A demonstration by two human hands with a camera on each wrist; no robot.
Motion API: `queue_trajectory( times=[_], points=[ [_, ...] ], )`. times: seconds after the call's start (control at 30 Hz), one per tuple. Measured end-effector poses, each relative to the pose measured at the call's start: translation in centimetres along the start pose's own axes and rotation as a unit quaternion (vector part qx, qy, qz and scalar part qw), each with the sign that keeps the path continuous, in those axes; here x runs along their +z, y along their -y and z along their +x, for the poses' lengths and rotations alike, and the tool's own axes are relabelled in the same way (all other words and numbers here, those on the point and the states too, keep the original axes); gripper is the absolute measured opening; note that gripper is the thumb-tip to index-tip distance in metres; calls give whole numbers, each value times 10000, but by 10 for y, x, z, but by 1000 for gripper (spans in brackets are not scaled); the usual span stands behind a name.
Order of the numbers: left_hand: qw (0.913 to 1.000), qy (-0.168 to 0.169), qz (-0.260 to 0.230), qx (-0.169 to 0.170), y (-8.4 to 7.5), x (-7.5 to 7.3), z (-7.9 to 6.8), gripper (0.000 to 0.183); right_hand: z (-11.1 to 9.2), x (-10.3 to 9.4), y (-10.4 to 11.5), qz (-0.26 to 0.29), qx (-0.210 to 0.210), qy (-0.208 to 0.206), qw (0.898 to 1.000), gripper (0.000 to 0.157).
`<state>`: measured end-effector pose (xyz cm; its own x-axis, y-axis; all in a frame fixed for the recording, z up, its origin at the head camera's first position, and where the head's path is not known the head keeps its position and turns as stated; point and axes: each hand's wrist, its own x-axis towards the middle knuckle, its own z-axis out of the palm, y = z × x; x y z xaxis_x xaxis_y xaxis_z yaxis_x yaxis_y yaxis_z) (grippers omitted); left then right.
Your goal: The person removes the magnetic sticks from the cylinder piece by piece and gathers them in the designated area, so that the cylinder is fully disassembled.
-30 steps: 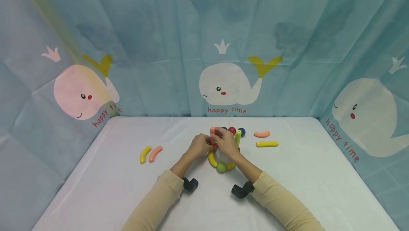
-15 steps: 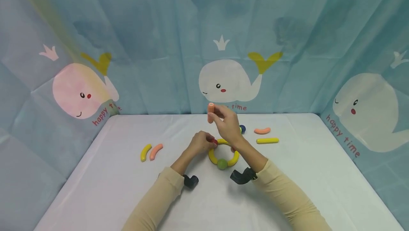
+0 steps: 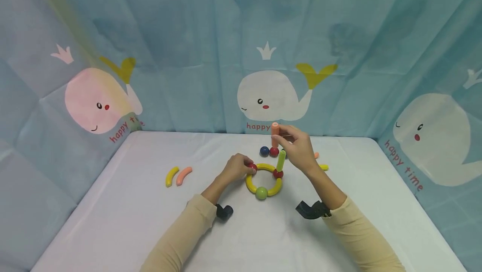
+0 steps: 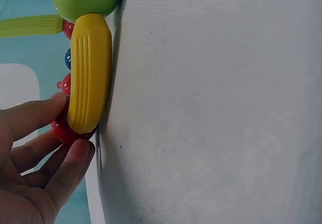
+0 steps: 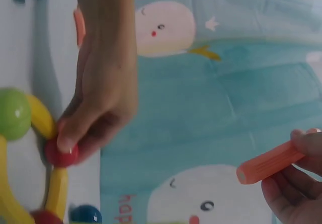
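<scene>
My left hand [image 3: 235,168] pinches a red ball [image 4: 61,129] at the left of a ring lying on the table. Curved yellow sticks [image 3: 249,185], a green ball [image 3: 261,193] at the front and another red ball [image 3: 278,174] at the right make up the rest of that ring. From the right red ball a lime-green stick [image 3: 280,161] stands up. Raised behind the ring, my right hand [image 3: 299,148] holds an orange stick [image 3: 275,134] nearly upright between thumb and fingers. Its lower end [image 5: 242,175] is bare in the right wrist view.
Behind the ring sit a blue ball [image 3: 264,151], a red ball [image 3: 274,152] and a partly hidden dark ball. Two curved sticks, yellow [image 3: 172,176] and orange [image 3: 184,176], lie at left. A yellow stick [image 3: 324,167] and an orange piece [image 3: 316,155] show beyond my right wrist.
My right hand has lifted the orange stick up from the left red ball, then carried it right. My left hand keeps holding that ball in place.
</scene>
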<state>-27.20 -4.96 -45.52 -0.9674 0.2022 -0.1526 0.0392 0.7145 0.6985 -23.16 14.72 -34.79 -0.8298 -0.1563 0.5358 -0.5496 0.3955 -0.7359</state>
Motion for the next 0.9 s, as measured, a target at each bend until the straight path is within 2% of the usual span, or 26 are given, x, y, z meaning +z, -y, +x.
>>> queue_trajectory(
  times=[0.2,0.4,0.57,0.77,0.9],
  points=[
    [9999,-8,7,-136,-1,0,0,33,-3,-20,-4,-266,-43,-140,9995,27],
    [9999,-17,-5,-127,-1,1,-1,34,-6,-42,-11,-593,-103,-227,9979,28],
    [9998,-17,1,-176,0,1,-1,34,-12,-59,-22,-868,-182,-137,9960,27],
    [9998,-48,11,-174,0,2,-2,34,-19,-71,-41,-1450,-454,-140,9883,26],
    [9999,-47,-29,-126,0,3,-3,33,-24,-75,-53,-1866,-474,-102,9812,28]
  ],
)
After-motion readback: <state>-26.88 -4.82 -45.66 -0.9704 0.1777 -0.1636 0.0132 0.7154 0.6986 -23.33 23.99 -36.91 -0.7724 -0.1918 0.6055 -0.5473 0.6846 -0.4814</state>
